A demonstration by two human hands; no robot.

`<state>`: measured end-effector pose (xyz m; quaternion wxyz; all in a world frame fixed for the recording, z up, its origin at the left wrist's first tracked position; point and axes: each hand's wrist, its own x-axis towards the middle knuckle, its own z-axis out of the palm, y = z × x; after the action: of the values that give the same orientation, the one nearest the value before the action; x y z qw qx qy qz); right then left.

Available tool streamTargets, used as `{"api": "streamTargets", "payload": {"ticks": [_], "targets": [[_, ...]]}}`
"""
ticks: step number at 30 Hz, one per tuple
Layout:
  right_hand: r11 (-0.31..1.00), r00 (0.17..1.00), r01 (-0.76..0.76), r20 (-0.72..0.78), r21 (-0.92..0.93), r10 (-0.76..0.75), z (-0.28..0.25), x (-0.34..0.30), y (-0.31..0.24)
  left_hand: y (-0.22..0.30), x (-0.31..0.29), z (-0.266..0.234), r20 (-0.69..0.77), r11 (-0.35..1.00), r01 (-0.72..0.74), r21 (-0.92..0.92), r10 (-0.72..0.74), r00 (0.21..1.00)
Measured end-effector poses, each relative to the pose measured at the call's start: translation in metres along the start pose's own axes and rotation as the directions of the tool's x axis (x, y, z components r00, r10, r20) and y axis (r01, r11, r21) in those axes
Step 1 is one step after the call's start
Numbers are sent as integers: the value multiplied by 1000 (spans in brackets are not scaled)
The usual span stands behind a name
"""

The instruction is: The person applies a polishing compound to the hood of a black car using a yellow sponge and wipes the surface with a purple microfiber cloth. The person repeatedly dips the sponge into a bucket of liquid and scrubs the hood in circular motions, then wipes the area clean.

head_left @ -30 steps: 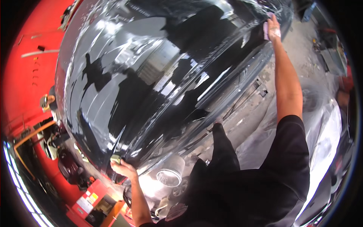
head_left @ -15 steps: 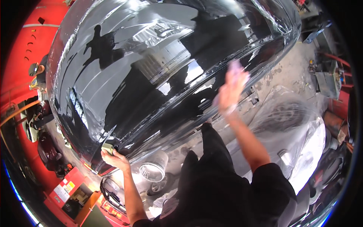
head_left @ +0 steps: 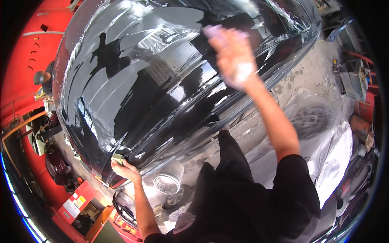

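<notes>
Bare left hand (head_left: 126,171) curled in grip, bare left forearm (head_left: 144,206) reaching forward. Bare right hand (head_left: 234,58) farther out, blurred, back up, bare right forearm (head_left: 273,121) slanting inward.

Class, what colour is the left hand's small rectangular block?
Pale yellow-green block, best seen in head view.

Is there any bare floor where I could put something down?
Likely the bare concrete at right, between the glossy black bodywork, the plastic sheeting and the grey boxy thing. It looks crowded lower down, left of centre, where a bucket and a wheel show close together.
</notes>
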<state>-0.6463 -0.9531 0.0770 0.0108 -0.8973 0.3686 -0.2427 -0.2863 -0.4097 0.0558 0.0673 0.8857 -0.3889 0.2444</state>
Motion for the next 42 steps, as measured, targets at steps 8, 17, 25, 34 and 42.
{"api": "streamTargets", "payload": {"ticks": [8,17,25,34,42], "targets": [[976,944,-211,-245,61,219,47,-52,283,7,5,1,-13,1000,-6,4,6,1000],[757,702,-648,-453,-87,549,100,-131,378,10,7,10,-50,999,-5,-37,3,999],[815,703,-454,-418,359,576,39,-108,8,-8,-6,11,-131,998,-36,55,43,990],[958,991,55,103,283,-87,38,-196,-289,3,12,17,-33,997,64,38,-63,997],[965,959,-54,283,257,-21,-51,-121,-189,7,9,4,-83,998,51,-34,-54,995]]}}
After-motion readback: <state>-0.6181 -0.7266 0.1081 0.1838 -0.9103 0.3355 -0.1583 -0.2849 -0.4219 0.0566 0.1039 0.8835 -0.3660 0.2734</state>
